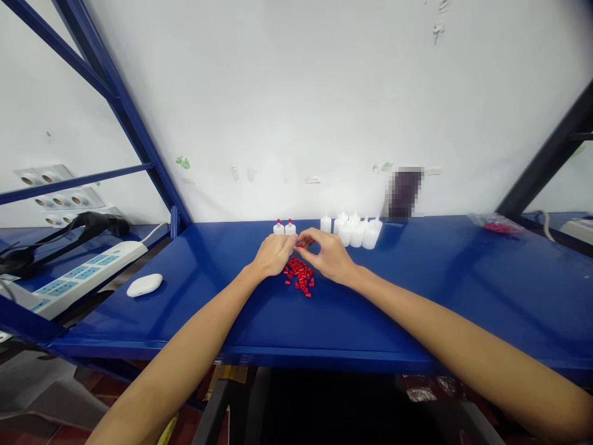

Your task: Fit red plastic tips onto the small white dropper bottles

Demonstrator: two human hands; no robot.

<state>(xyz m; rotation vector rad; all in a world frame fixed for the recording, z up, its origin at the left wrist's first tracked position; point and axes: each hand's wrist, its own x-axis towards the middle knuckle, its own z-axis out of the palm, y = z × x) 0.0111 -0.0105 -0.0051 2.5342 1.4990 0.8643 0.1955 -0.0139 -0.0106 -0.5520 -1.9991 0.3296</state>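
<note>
My left hand is closed around a white bottle, most of which its fingers hide. Just to its right, my right hand pinches a small red cap between thumb and fingertips, close to the left fingertips. Below the hands lies a loose pile of red caps on the blue table. Behind my left hand stand two white bottles with red caps on top. Several white bottles without red caps are grouped to the right of my right hand.
A white oval case lies on the table's left part, near a white power strip and a black strapped object. At the far right is a plastic bag with red pieces. Blue shelf posts rise at the left.
</note>
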